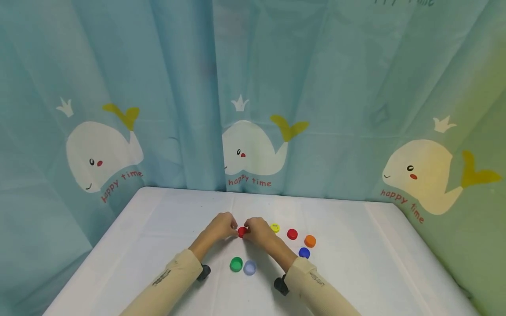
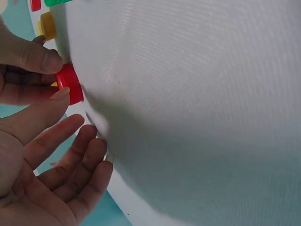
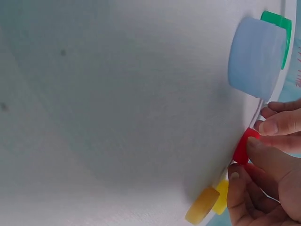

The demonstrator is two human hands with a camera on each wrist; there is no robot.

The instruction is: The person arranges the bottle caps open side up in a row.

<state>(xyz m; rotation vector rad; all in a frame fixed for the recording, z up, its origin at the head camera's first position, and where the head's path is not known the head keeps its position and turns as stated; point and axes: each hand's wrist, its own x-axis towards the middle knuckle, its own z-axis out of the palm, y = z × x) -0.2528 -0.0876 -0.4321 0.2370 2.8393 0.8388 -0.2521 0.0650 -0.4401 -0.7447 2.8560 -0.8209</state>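
A red bottle cap [image 1: 241,232] stands between my two hands on the white table. My right hand [image 1: 259,231] pinches it, the thumb on its edge and the fingers curled behind, as the right wrist view shows. From the other side comes my left hand [image 1: 222,225]. Its thumb touches the red cap [image 2: 70,84] in the left wrist view, while the other fingers are loosely extended and apart from it. Just beyond the right hand lies a yellow cap [image 1: 274,228]. A mustard-coloured cap [image 3: 202,205] shows beside the yellow one in the right wrist view.
A second red cap [image 1: 292,234], an orange cap [image 1: 310,241] and a blue cap [image 1: 304,253] lie to the right. Nearer me are a green cap [image 1: 236,264] and a pale blue cap [image 1: 250,267]. Behind the table [image 1: 178,219] hangs a curtain [image 1: 336,87] with whales.
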